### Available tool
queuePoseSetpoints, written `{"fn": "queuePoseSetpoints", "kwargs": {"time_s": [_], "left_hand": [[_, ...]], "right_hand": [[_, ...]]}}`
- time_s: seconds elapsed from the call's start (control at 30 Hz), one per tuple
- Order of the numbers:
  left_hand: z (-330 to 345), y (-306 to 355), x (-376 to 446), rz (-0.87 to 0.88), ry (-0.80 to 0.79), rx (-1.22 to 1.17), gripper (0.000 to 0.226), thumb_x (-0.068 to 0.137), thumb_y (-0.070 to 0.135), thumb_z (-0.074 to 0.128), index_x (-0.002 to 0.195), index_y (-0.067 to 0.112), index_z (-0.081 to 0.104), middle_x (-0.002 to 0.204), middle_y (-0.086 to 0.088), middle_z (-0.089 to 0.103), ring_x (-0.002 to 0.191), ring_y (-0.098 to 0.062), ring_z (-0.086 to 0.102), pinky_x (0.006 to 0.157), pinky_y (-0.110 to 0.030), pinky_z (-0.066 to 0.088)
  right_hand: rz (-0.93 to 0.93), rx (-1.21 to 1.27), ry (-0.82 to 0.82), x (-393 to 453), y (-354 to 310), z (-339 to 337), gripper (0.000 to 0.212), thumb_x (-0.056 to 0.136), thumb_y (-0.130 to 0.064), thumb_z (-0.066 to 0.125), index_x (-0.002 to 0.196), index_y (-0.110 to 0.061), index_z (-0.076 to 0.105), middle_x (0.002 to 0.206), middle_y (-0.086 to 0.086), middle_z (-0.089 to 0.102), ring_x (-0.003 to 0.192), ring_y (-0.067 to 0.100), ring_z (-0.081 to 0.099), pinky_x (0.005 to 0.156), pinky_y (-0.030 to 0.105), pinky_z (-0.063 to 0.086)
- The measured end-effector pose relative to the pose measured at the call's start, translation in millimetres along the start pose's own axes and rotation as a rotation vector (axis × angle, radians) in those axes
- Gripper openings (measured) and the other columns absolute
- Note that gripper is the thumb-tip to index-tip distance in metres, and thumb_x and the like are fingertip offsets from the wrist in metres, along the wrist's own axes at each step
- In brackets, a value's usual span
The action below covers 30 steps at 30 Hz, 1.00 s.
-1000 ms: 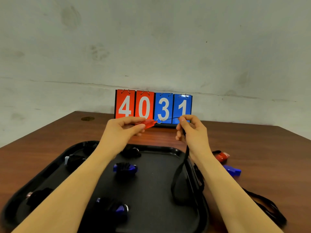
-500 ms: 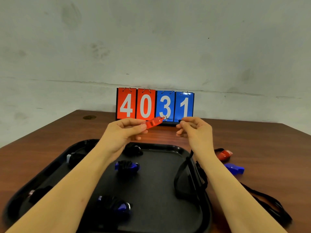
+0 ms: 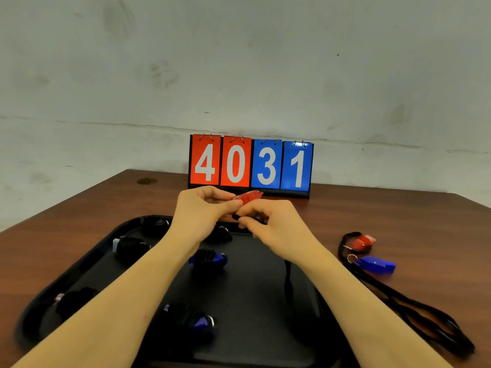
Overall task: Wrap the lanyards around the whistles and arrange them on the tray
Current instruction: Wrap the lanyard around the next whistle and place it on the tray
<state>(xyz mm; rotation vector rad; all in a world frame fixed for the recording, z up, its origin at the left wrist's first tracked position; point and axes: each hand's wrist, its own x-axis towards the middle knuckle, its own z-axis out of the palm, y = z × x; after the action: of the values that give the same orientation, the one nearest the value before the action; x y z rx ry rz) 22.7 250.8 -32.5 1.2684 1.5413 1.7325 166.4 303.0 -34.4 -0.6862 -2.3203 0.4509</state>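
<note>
My left hand (image 3: 202, 211) pinches a red whistle (image 3: 248, 197) above the far edge of the black tray (image 3: 255, 341). My right hand (image 3: 268, 220) is close against it and pinches the whistle's black lanyard (image 3: 288, 282), which hangs down under my right forearm onto the tray. Several whistles wrapped in black lanyard lie on the tray, among them a blue one (image 3: 208, 258) in the middle and another blue one (image 3: 191, 318) near the front. A loose red whistle (image 3: 361, 241) and a loose blue whistle (image 3: 376, 264) lie on the table right of the tray.
A flip scoreboard (image 3: 251, 164) reading 4031 stands at the back of the brown table (image 3: 425, 221), against the wall. Long black lanyards (image 3: 414, 312) trail from the two loose whistles toward the front right.
My right hand has moved left from a spread-apart position and now meets my left hand at the red whistle. The hanging lanyard has shifted with it.
</note>
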Motion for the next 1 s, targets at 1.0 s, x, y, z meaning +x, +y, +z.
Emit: {"fn": "queuePoseSetpoints", "kwargs": {"time_s": [1.0], "left_hand": [[1, 9, -12, 0.099, -0.328, 0.076, 0.019, 0.073, 0.003, 0.071, 0.084, 0.019, 0.069, 0.083, 0.001, 0.073, 0.081, -0.011, 0.07, 0.068, -0.018, 0.055]], "right_hand": [[0.206, 0.473, 0.236, -5, 16, -30, 0.012, 0.08, -0.016, 0.069, 0.083, -0.028, 0.07, 0.088, -0.009, 0.07, 0.095, 0.005, 0.061, 0.081, 0.024, 0.053]]}}
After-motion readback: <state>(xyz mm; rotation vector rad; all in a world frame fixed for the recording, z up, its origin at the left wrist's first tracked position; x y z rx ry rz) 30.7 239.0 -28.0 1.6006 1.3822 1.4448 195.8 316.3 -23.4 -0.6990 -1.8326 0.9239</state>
